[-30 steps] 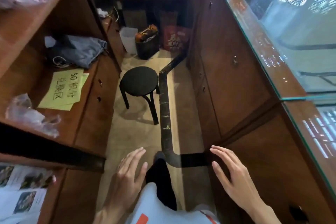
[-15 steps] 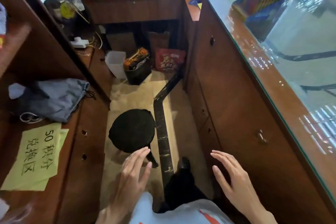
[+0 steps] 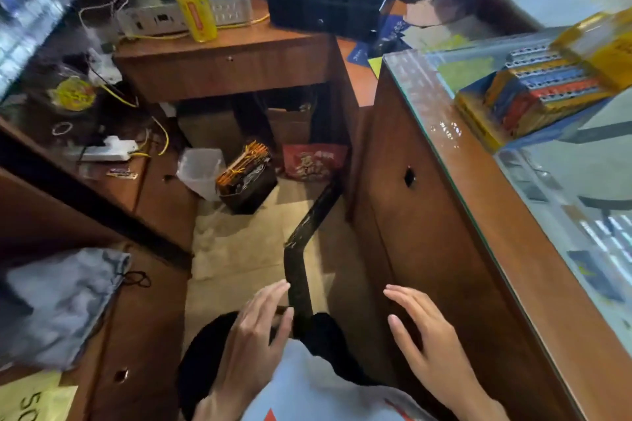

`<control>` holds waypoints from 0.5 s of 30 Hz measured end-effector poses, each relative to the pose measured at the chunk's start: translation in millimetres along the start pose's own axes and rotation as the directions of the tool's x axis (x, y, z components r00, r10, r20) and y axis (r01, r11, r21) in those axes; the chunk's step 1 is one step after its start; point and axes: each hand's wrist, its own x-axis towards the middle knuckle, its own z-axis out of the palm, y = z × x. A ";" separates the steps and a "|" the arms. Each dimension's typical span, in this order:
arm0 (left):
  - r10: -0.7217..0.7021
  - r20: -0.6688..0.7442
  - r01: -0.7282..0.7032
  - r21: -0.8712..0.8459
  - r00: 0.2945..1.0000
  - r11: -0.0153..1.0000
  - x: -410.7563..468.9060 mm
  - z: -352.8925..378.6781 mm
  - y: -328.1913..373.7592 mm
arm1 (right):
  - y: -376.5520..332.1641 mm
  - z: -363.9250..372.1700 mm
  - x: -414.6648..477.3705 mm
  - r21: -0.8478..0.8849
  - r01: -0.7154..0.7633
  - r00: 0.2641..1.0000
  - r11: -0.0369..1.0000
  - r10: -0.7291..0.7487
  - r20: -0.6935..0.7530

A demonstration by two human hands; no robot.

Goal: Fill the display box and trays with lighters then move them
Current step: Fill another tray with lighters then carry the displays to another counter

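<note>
The left hand point(image 3: 253, 342) is hovering empty, fingers spread, over a black stool point(image 3: 200, 369), the right hand point(image 3: 434, 349) is hovering flat and empty beside it, and farther off the box of lighters point(image 3: 533, 96) is sitting on the glass counter point(image 3: 441, 113) at right.

One camera sits up on the person's head and looks forward and down. The left fingers point(image 3: 270, 301) and right fingers point(image 3: 408, 299) are close, low in the view. Past the fingers is the floor point(image 3: 239, 243), then a far desk point(image 3: 232, 68); right of them runs a glass desk point(image 3: 485, 188).
</note>
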 end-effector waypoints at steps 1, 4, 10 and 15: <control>0.021 0.005 -0.021 -0.005 1.000 1.000 22.6 1.7 -2.8 | 2.4 0.0 13.4 0.004 -0.014 1.000 1.000 0.014 -0.008; 0.103 0.031 -0.103 -0.020 0.994 0.995 94.7 9.0 -11.2 | 11.4 0.7 52.2 -0.003 -0.060 0.997 0.998 0.060 -0.050; 0.345 0.177 -0.326 -0.125 0.922 0.937 248.0 35.8 -33.8 | 26.3 12.2 122.3 -0.025 -0.253 0.946 0.967 0.242 -0.217; 0.593 0.298 -0.532 -0.265 0.748 0.804 351.7 38.5 -27.0 | -3.1 21.3 165.8 0.068 -0.418 0.804 0.906 0.404 -0.437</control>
